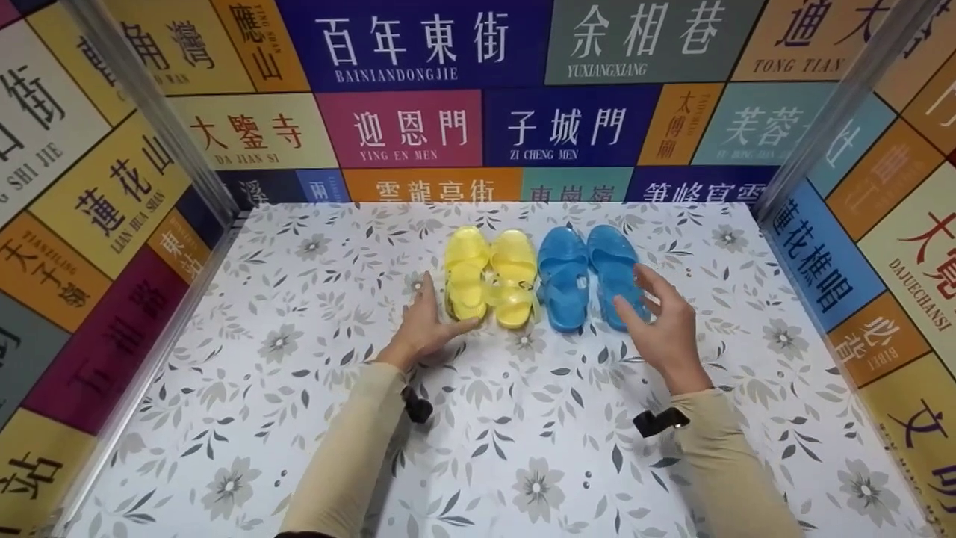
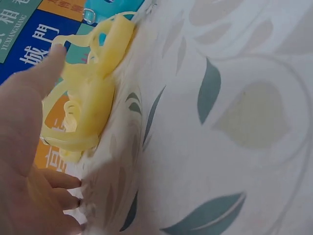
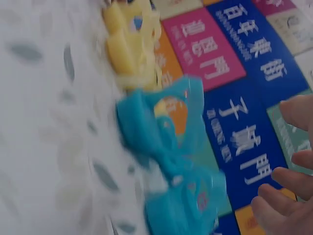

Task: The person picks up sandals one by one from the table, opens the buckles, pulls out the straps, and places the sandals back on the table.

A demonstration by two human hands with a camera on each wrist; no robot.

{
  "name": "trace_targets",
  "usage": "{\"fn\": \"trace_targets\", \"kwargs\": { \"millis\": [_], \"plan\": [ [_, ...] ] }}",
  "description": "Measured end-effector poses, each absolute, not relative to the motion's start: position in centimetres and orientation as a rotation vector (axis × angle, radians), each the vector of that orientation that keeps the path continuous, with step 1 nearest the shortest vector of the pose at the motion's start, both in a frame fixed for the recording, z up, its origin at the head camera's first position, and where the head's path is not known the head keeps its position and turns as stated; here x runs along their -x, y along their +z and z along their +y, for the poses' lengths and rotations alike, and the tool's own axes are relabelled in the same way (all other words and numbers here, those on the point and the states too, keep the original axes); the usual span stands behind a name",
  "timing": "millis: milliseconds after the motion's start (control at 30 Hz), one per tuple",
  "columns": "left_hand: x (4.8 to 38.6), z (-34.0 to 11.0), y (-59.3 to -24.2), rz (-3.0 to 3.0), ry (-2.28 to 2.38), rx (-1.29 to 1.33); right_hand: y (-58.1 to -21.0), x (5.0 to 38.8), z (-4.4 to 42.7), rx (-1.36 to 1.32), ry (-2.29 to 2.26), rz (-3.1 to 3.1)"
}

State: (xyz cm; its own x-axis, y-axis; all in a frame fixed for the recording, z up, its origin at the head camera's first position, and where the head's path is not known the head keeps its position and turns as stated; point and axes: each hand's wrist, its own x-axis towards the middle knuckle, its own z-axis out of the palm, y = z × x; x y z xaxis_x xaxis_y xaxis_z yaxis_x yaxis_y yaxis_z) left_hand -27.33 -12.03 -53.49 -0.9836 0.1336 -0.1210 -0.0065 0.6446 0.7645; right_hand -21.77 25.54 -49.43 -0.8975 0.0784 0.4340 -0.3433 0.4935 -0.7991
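Observation:
Two pairs of sandals stand side by side in the head view, toes toward the back wall. On the left is the yellow pair, with a left sandal (image 1: 467, 250) and a right sandal (image 1: 514, 250). The blue pair has a left sandal (image 1: 564, 250) and a right sandal (image 1: 611, 246). My left hand (image 1: 426, 325) is beside the outer yellow sandal, fingers extended and thumb spread toward its heel; whether the thumb touches is unclear. Beside the outer blue sandal, my right hand (image 1: 667, 329) has its fingers spread and loosely bent, holding nothing. The right wrist view shows a gap between hand (image 3: 283, 200) and blue sandal (image 3: 171, 215).
A white tabletop (image 1: 538, 418) with a grey floral print lies under the sandals. Panels of coloured street-name signs form a back wall (image 1: 407, 123), a left wall (image 1: 104, 217) and a right wall (image 1: 892, 299). Clear strips run up the corners.

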Motion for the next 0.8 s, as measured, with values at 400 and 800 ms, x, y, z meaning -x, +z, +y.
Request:
{"fn": "trace_targets", "kwargs": {
  "millis": [400, 800],
  "plan": [
    [27.4, -12.2, -54.5, 2.708, 1.354, -0.117, -50.3, 19.4, 16.3, -0.500, 1.686, -2.279],
    [28.0, -11.7, -54.4, 2.777, 1.244, -0.111, -52.7, 20.0, 10.7, -0.498, 1.826, -2.492]
  ]
}}
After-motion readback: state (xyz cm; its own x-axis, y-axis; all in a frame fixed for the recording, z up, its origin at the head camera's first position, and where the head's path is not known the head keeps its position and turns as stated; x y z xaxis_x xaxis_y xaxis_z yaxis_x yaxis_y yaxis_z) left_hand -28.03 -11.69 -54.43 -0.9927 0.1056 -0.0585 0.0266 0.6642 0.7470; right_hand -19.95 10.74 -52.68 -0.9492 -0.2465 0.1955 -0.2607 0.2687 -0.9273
